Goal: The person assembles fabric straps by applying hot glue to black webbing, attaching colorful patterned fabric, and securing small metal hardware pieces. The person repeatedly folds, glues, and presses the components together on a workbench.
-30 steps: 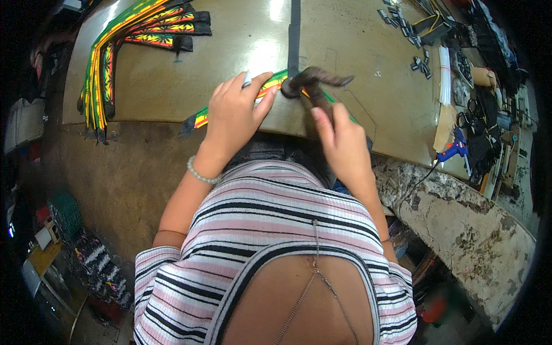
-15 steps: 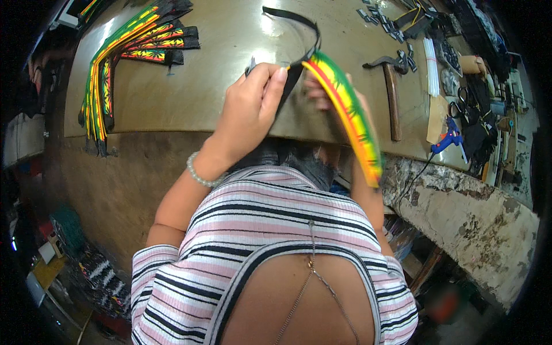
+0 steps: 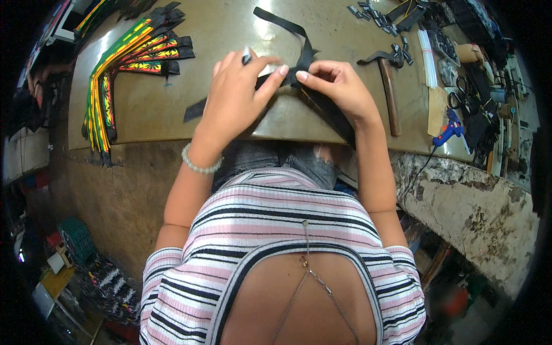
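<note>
A black fabric strap [image 3: 330,112] lies across in front of me, plain dark side up. From its middle a thin black band [image 3: 293,26] curls away over the table, and another dark end [image 3: 194,110] pokes out left of my wrist. My left hand [image 3: 233,86] pinches the strap between thumb and fingers. Out of that same hand sticks a small pointed tip [image 3: 246,56], its kind hidden by the fingers. Close beside it, my right hand [image 3: 342,89] pinches the strap with thumb and forefinger.
At the left of the table [image 3: 155,109] lies a fanned pile of green, yellow and red straps [image 3: 115,66]. To the right are a hammer [image 3: 390,95], small dark clips [image 3: 374,17], white sticks [image 3: 427,57], scissors [image 3: 457,95] and a blue glue gun [image 3: 450,127].
The strap has turned over, from its bright patterned side to its black side. My right hand has come up beside my left and now grips the strap at the join.
</note>
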`<act>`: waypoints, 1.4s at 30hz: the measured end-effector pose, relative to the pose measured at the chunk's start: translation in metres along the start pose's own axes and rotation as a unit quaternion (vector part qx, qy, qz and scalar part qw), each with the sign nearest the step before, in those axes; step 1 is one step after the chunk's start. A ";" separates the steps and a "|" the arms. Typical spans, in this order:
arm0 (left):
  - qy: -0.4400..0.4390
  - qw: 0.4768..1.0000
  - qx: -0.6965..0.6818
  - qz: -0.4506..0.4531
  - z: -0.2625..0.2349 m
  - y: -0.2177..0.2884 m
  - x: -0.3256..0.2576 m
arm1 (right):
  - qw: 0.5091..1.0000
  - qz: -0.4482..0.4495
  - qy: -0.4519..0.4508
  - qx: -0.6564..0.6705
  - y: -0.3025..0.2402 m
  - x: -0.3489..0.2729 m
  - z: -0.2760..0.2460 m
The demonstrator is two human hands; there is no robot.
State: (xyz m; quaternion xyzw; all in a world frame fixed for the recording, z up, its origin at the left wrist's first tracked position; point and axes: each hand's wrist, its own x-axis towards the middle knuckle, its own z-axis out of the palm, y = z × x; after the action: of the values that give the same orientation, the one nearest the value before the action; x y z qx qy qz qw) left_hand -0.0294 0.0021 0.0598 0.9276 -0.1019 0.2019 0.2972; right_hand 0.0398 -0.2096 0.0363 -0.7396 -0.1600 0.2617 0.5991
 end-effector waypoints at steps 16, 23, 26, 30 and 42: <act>0.011 0.995 0.009 -0.099 0.047 -0.013 -0.030 | 0.980 -0.150 0.014 -0.128 -0.026 -0.006 0.016; 0.029 0.989 -0.071 -0.123 0.057 -0.014 -0.031 | 0.898 -0.285 0.131 -0.307 0.029 0.006 0.046; 0.029 0.990 -0.072 -0.116 0.058 -0.014 -0.032 | 0.861 -0.329 0.137 -0.362 0.036 -0.005 0.046; 0.032 0.997 -0.038 -0.062 0.059 -0.015 -0.034 | 0.841 -0.347 0.121 -0.397 0.033 -0.016 0.044; 0.008 0.998 0.032 -0.045 0.061 -0.017 -0.035 | 0.878 -0.283 0.010 -0.385 0.011 -0.044 0.043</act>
State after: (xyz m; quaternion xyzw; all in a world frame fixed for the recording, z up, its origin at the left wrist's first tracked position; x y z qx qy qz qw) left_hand -0.0368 -0.0184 -0.0097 0.9388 -0.0511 0.1991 0.2765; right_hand -0.0216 -0.2020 0.0285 -0.8378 -0.4444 -0.0090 0.3169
